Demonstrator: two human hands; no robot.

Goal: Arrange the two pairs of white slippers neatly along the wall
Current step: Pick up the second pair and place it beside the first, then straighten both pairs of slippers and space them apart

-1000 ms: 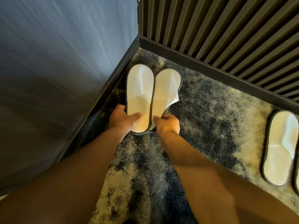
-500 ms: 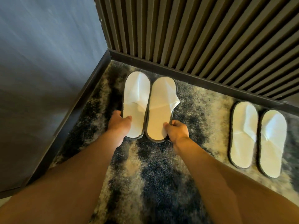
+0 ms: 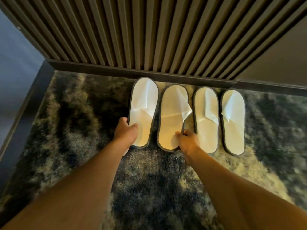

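Observation:
Several white slippers with dark edging lie in a row on the carpet, toes toward the slatted wall (image 3: 149, 35). My left hand (image 3: 126, 131) grips the heel side of the leftmost slipper (image 3: 143, 103). My right hand (image 3: 187, 140) pinches the heel edge of the second slipper (image 3: 172, 113), whose upper flap sticks out to the right. Just right of it, the other pair lies side by side: third slipper (image 3: 206, 120) and fourth slipper (image 3: 233, 122), untouched.
A dark baseboard (image 3: 116, 70) runs under the slatted wall. A smooth grey wall (image 3: 15, 67) with its own baseboard closes the left side. Mottled dark and cream shag carpet (image 3: 74, 130) covers the floor.
Both hands have carried the left pair rightward out of the corner, so it now lies close beside the other pair. The view has swung right with it.

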